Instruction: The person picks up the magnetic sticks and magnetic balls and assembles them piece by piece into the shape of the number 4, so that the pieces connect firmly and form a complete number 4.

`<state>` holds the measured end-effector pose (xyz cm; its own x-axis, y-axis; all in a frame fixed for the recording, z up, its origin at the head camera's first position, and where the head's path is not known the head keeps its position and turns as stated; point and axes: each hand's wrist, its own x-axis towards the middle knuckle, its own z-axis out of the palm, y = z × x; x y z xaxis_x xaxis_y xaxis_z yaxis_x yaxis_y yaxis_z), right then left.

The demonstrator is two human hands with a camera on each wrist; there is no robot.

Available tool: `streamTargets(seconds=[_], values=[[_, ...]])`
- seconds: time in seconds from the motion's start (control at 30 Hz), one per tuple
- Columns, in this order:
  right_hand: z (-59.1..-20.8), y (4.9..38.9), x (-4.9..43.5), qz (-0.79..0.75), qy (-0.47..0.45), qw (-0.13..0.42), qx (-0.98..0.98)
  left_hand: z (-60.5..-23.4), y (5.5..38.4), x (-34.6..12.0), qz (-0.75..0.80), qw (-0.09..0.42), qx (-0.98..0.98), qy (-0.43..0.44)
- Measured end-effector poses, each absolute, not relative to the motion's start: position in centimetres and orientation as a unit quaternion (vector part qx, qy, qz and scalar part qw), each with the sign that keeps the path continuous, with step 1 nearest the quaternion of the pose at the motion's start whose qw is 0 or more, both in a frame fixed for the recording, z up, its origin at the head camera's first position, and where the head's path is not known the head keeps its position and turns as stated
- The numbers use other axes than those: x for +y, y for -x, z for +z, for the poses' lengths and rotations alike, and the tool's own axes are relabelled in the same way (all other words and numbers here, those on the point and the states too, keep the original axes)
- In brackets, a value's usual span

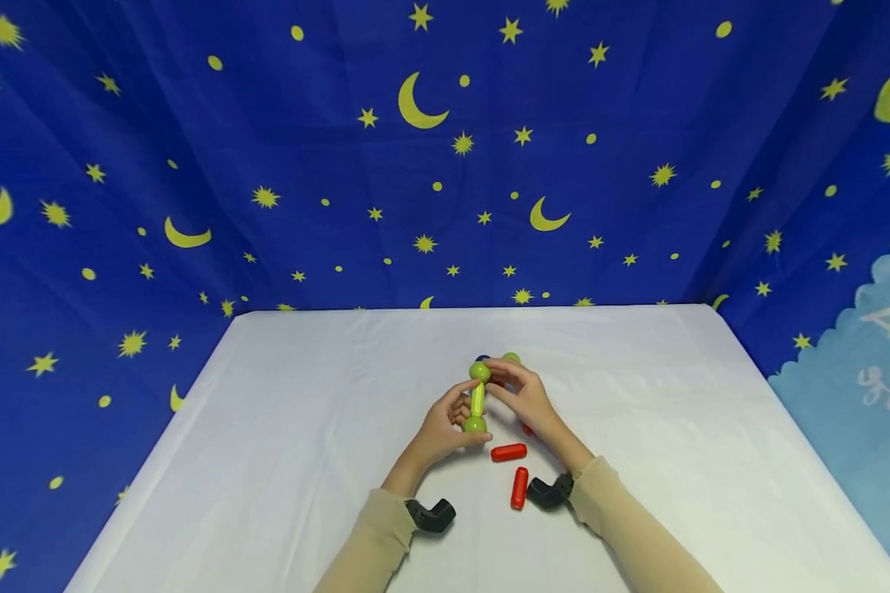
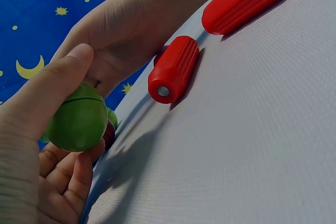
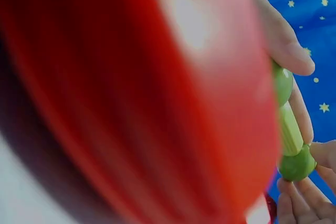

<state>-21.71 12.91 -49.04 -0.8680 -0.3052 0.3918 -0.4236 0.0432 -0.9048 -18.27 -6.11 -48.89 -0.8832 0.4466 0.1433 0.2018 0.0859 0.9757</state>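
My left hand (image 1: 439, 430) grips the near end of a toy bar, its thumb and fingers around a green ball (image 2: 79, 121). The bar's middle is a ribbed yellow-green rod (image 1: 478, 400), also in the right wrist view. At its far end sits another green ball (image 1: 480, 372), where my right hand (image 1: 526, 399) holds on with its fingertips. Just beyond that end show a dark blue ball (image 1: 482, 358) and a third green ball (image 1: 512, 358), partly hidden by the right hand. Something dark red is partly covered under those fingers.
Two red rods, one crosswise (image 1: 508, 452) and one lengthwise (image 1: 519, 488), lie on the white tabletop (image 1: 304, 428) near the right wrist. Another red piece (image 1: 527, 429) peeks out beside the right hand. Black wrist cameras (image 1: 432, 516) jut from both sleeves. Blue star-patterned cloth (image 1: 415, 165) hangs behind.
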Motion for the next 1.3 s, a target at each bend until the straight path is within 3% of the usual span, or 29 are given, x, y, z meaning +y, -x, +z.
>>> streamTargets(seconds=[0.6,0.9,1.3], values=[[-47.6,19.2,17.1,0.583,-0.188,0.101,-0.784,-48.8,18.5,-6.0,0.628,0.057,0.753,-0.188],[-49.0,18.1,19.3,0.543,-0.209,0.08,-0.809,-48.4,18.5,-6.0,0.631,0.071,0.753,-0.173],[-51.9,18.5,21.1,0.531,-0.186,0.003,-0.827,-48.5,18.6,-6.0,0.65,0.079,0.74,-0.155]])
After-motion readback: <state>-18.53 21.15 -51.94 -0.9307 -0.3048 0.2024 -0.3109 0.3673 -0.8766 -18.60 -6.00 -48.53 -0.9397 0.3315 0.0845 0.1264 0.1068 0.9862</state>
